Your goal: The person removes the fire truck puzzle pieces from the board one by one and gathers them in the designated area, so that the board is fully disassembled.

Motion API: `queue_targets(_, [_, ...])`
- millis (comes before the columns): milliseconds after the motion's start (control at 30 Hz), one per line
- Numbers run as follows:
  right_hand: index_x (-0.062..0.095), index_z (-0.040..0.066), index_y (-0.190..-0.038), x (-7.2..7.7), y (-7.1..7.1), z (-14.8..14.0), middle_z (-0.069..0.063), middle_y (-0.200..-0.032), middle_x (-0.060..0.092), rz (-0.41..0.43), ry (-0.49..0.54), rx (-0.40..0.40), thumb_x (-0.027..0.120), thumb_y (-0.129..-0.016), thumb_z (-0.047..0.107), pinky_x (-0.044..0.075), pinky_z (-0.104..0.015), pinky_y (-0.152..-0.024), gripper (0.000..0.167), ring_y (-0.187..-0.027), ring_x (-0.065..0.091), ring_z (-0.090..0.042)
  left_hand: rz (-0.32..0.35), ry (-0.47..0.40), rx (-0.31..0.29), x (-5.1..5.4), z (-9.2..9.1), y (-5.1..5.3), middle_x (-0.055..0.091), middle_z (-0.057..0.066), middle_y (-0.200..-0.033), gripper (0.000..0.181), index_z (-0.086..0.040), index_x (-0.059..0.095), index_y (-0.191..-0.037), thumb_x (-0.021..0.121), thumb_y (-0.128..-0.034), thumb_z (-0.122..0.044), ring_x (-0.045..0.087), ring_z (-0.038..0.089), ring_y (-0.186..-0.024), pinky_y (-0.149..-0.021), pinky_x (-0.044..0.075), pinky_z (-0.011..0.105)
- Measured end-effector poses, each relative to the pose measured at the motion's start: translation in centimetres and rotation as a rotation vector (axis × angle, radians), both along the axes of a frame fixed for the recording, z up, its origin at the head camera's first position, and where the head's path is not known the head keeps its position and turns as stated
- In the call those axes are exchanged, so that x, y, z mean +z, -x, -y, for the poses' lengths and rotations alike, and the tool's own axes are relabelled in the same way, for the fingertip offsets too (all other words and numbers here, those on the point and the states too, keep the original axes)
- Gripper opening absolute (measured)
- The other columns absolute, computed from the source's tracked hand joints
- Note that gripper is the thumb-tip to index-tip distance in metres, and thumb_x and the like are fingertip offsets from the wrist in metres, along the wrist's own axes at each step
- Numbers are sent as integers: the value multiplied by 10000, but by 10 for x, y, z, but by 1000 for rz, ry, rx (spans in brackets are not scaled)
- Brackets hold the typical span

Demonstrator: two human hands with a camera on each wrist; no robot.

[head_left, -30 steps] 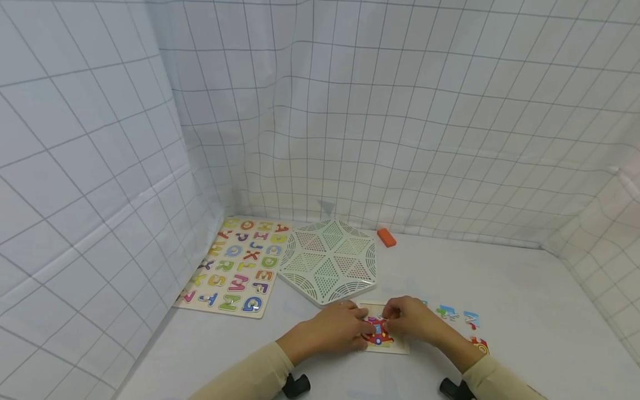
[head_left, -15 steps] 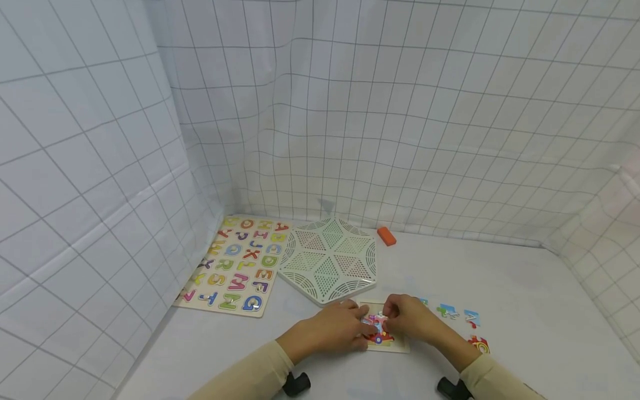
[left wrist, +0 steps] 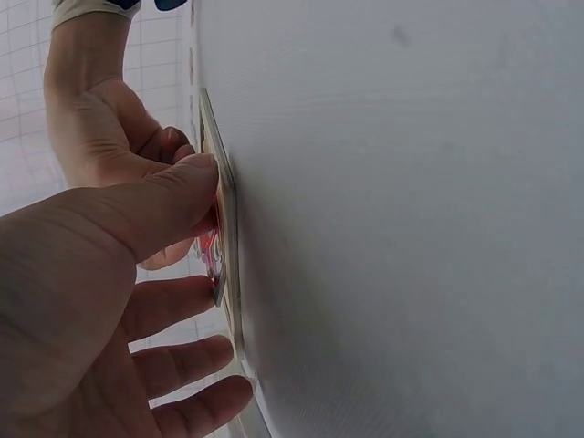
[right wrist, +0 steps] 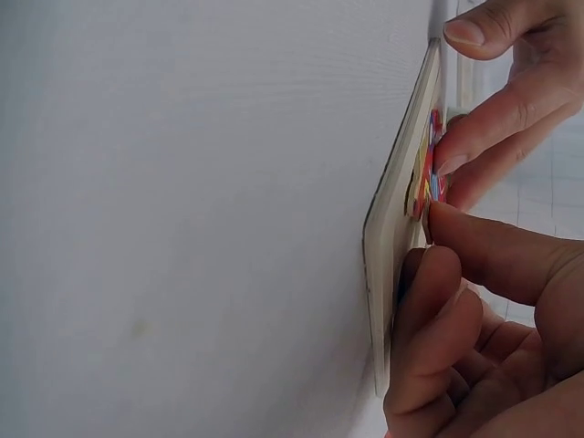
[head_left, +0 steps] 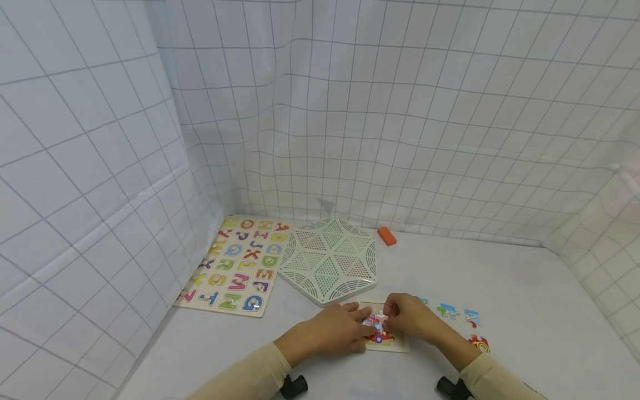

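The right hand [head_left: 412, 319] pinches a piece [right wrist: 426, 226] at the board [head_left: 400, 345], near, right of centre; the left hand [head_left: 335, 330] spreads its fingers (steadying, I'd judge). Crooked pressing could dislodge set pieces [head_left: 378, 337].

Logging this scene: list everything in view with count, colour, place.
Letter board: 1, beige, multicoloured letters, back left
Patterned board: 1, white/green/pink, beside it
Block: 1, orange, back
Puzzle tray: 1, pale, between hands
Fitted pieces: count unclear, multicoloured, in tray
Loose pieces: at least 4, multicoloured, right of tray
Table: 1, white, below
Cloth: white, dark grid, back and sides
Black objects: 2, near cuffs
Sleeves: 2, cream, bottom
Left hand: 1, bare, fingers on puzzle
Right hand: 1, bare, pinching a piece at tray
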State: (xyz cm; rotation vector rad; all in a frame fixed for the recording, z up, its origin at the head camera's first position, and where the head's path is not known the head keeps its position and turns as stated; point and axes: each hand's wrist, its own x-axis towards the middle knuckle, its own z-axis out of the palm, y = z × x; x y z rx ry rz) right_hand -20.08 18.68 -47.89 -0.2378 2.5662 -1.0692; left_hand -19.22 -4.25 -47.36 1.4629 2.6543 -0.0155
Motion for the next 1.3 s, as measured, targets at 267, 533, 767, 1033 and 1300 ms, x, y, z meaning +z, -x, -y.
queue_targets(267, [615, 74, -892, 2, 1, -1, -29, -749, 598, 14, 56, 2, 790, -812, 50, 401, -255, -529, 193, -659, 540, -153, -7, 47, -18, 1, 2, 3, 483, -28, -1558, 486, -402, 562, -1452, 618, -981, -509, 409, 323, -1460, -1088, 437, 530])
queue_targets(533, [634, 37, -950, 2, 0, -5, -51, -767, 584, 55, 123, -5, 785, -844, 51, 434, -249, -536, 185, -654, 543, -157, 48, 78, -14, 5, 5, 5, 412, -46, -1604, 532, -415, 497, -1497, 620, -986, -490, 311, 274, -1517, -1144, 369, 541])
queue_targets(767, [638, 36, -954, -1, 3, -7, -58, -760, 620, 116, 172, -14, 700, -904, 35, 451, -242, -514, 79, -601, 550, -149, 108, 119, 6, 5, 5, 4, 325, -60, -1650, 595, -433, 408, -1545, 609, -989, -495, 213, 251, -1554, -1180, 306, 549])
queue_targets(1033, [633, 39, -954, -3, 3, -5, -69, -773, 638, 143, 170, -69, 694, -923, 54, 462, -249, -522, 70, -603, 578, -159, 155, 153, 14, 4, 8, 1, 235, -66, -1684, 709, -431, 298, -1591, 593, -965, -584, 129, 237, -1573, -1213, 228, 552])
queue_targets(1300, [625, 39, -954, -5, 2, -5, -62, -769, 650, 156, 186, -72, 693, -908, 54, 447, -241, -508, 83, -590, 574, -147, 123, 52, -8, 1, 3, 1, 409, -39, -1606, 543, -336, 487, -1522, 517, -1020, -543, 309, 257, -1518, -1185, 323, 490])
